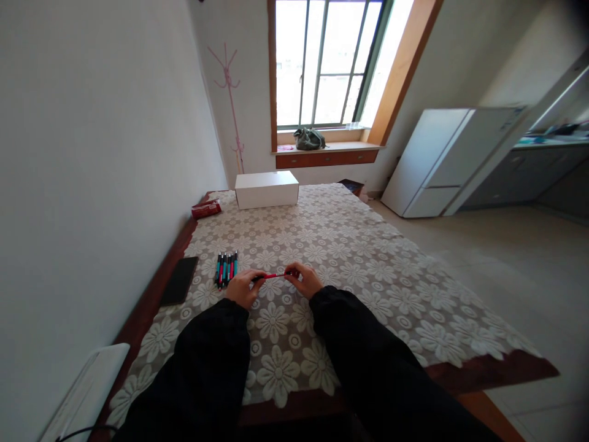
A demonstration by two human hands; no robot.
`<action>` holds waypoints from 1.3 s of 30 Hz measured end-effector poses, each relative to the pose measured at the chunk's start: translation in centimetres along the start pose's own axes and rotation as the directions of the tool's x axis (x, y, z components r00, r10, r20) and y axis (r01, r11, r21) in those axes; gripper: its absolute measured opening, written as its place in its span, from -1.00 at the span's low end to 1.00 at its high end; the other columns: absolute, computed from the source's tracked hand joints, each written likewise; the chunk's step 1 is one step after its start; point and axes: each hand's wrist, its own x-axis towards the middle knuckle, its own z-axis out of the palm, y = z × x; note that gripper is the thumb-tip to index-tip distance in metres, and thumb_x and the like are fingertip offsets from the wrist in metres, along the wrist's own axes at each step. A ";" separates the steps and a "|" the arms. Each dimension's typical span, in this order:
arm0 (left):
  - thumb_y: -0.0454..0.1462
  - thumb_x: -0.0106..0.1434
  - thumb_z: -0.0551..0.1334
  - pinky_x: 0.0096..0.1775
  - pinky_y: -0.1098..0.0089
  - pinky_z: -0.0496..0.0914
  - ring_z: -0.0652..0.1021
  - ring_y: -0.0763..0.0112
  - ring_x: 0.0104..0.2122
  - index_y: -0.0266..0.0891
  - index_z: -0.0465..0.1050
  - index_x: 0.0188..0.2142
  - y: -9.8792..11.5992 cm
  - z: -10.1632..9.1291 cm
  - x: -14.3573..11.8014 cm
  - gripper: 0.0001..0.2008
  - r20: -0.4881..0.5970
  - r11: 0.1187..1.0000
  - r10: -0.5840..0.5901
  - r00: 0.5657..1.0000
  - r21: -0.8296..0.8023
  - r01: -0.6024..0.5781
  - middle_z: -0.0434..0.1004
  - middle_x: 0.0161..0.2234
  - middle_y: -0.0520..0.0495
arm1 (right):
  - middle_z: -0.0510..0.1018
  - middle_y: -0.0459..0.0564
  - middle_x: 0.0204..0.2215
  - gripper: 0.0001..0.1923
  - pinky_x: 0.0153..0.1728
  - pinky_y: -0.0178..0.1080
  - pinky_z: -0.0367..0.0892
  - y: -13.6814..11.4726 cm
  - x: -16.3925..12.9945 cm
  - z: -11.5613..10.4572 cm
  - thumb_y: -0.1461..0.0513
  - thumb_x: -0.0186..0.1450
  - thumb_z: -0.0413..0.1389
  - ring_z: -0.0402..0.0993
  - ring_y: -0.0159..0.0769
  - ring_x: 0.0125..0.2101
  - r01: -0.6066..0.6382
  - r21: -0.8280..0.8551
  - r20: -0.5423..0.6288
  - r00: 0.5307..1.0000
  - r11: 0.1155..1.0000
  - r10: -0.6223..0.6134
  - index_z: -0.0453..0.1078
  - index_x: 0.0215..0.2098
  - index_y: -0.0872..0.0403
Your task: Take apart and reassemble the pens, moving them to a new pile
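Note:
A red pen is held level between both hands, just above the lace tablecloth. My left hand grips its dark left end and my right hand pinches its right end. Both arms are in black sleeves. Just left of my left hand lies a row of several red and teal pens, side by side on the cloth.
A black flat device lies by the wall edge. At the table's far end stand a white box and a red packet. A white object sits at the near left corner. A fridge stands at the right.

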 end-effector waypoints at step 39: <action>-0.17 0.22 0.29 -0.30 0.41 0.45 0.55 0.41 -0.39 -0.21 0.57 -0.25 1.0 0.6 -0.2 -0.81 -0.029 0.959 -0.144 0.989 -0.252 0.132 0.63 -0.36 -0.04 | 0.29 -0.18 -0.73 -0.53 -0.62 -0.33 0.09 -0.2 0.0 -0.3 -0.08 0.35 -0.02 0.19 -0.42 -0.68 -0.193 0.125 0.079 0.980 0.973 0.185 0.36 -0.52 0.06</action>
